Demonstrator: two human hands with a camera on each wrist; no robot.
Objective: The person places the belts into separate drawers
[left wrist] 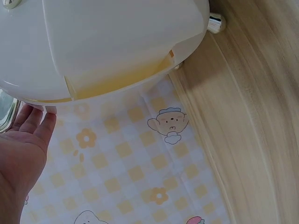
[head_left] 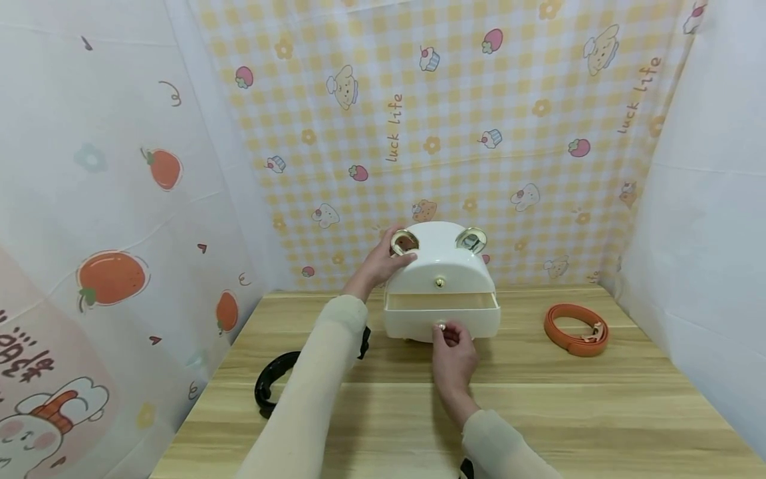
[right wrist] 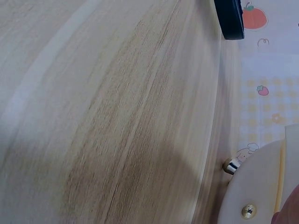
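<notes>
A white drawer box [head_left: 439, 249] with a rounded top and two gold rings stands at the back of the table in the head view. Its lower drawer [head_left: 413, 319] is pulled partway out, while the upper one, with a gold knob [head_left: 439, 282], sits flush. My left hand [head_left: 383, 263] holds the box at its upper left, thumb on the front by the ring and fingers behind. In the left wrist view those fingers [left wrist: 35, 121] reach the box's rear edge. My right hand [head_left: 455, 356] pinches the lower drawer's small knob [head_left: 442, 326].
An orange coiled belt [head_left: 576, 330] with a buckle lies on the table [head_left: 538, 399] at the right. To the left, partly behind my left sleeve, lies a black coiled belt-like band [head_left: 269, 379]. A patterned cloth [head_left: 371, 133] hangs behind the box.
</notes>
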